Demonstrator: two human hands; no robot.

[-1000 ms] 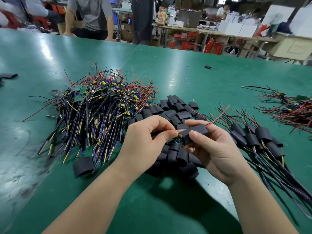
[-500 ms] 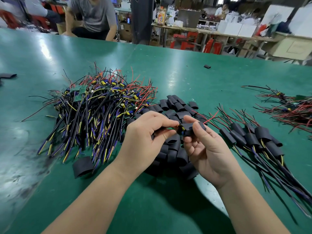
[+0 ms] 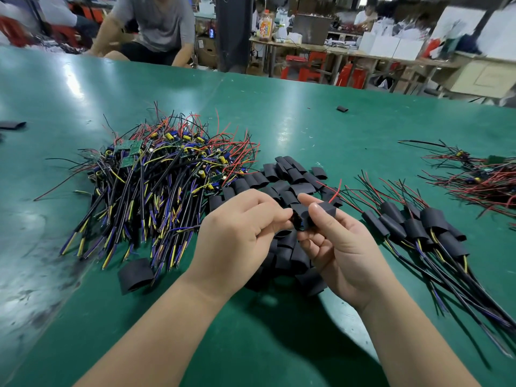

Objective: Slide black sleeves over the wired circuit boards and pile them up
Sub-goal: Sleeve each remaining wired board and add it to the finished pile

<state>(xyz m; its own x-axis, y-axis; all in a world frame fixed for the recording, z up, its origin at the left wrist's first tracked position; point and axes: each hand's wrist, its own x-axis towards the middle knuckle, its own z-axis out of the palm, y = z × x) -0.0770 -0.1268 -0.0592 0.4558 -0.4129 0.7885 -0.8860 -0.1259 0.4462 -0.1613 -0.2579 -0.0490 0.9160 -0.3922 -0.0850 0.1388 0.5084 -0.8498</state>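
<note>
Over a green table (image 3: 307, 121), a person's left hand (image 3: 237, 233) and right hand (image 3: 343, 247) meet at the centre of the view around one black sleeve (image 3: 321, 212). The right thumb and forefinger pinch the sleeve from either side, the other fingers loosely curled below it. The left fingers are closed in a pinch on the end of a wired circuit board (image 3: 300, 223) at the sleeve's open mouth, and a red lead (image 3: 336, 188) pokes out of the sleeve's far end. At 10 o'clock from the hands lies a heap of bare boards (image 3: 167, 174) with black, yellow, blue and red wires. A heap of loose sleeves (image 3: 290, 177) runs from 12 o'clock to beneath the hands. At 3 o'clock sits the pile of sleeved boards (image 3: 418, 227), wires trailing toward 5 o'clock. One stray sleeve (image 3: 135, 275) lies at 8 o'clock. At 2 o'clock, well apart, is another tangle of wires (image 3: 480, 177). A person in a grey shirt (image 3: 156, 20) sits at the table's far edge, at 11 o'clock.
</note>
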